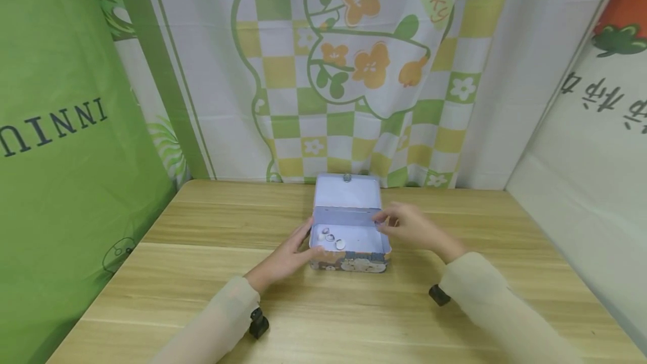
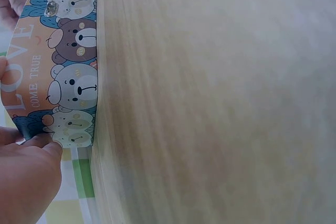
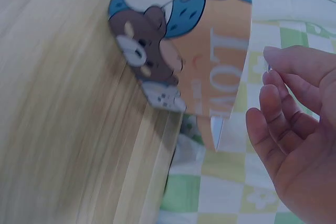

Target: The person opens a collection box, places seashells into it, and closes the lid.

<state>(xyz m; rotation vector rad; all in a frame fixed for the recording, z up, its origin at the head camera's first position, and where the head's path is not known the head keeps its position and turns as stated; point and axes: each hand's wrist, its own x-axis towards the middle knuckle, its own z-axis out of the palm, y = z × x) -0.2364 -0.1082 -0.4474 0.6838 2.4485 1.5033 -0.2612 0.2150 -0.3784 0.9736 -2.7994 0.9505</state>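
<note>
A lidded tin box [image 1: 350,263] with cartoon bears on its sides stands on the table, its lid [image 1: 349,191] raised at the back. Several small round whitish pieces [image 1: 340,244] lie in its left part. My left hand [image 1: 287,257] grips the box's left front corner, thumb at the front rim and fingers along the side; the left wrist view shows this hand [image 2: 31,177] at the printed front. Over the box's right side hovers my right hand [image 1: 404,224]. In the right wrist view the right hand [image 3: 299,114] pinches a thin, shiny edge between thumb and forefinger, mostly hidden.
The wooden table [image 1: 202,296] ends at a checked curtain [image 1: 354,128] just behind the box. A green cloth [image 1: 65,128] hangs at the left, a white one [image 1: 596,145] at the right. A thin dark wire loop [image 1: 117,251] shows by the left table edge.
</note>
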